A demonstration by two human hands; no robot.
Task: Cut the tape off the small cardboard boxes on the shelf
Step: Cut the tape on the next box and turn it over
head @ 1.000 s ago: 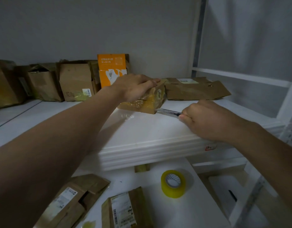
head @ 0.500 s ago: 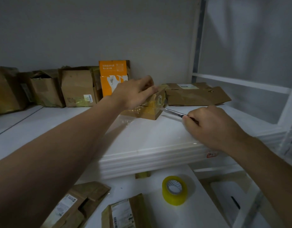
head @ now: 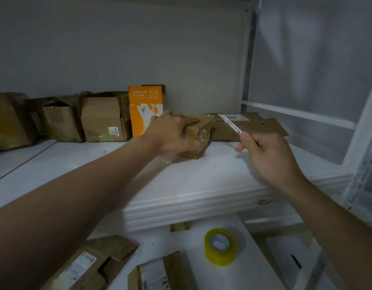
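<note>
- A white shelf (head: 202,181) is seen across the middle of the view, and all the boxes are carried by it.
- Below it, a lower white surface (head: 158,245) is seen, on which two labelled brown parcels (head: 91,266) are laid at the near left.
- Along the back wall at the left, a row of brown cardboard boxes (head: 101,118) is placed, some with the flaps open.
- At the back right, a flattened piece of cardboard (head: 262,127) is laid flat on the shelf.
- An orange box (head: 144,101) is stood upright just behind the left hand.
- The small cardboard box (head: 199,141), partly covered with tape, is found near the middle of the shelf, tilted a little, just in front of the flattened cardboard.
- The small box is held from above by the left hand (head: 172,132), with the fingers curled over its top edge.
- A knife is gripped in the right hand (head: 269,155), which is raised above the shelf to the right of the small box.
- A roll of yellow tape (head: 219,246) is stood on the lower surface.
- The knife (head: 230,123) is pointed up and to the left, with its blade apart from the small box.
</note>
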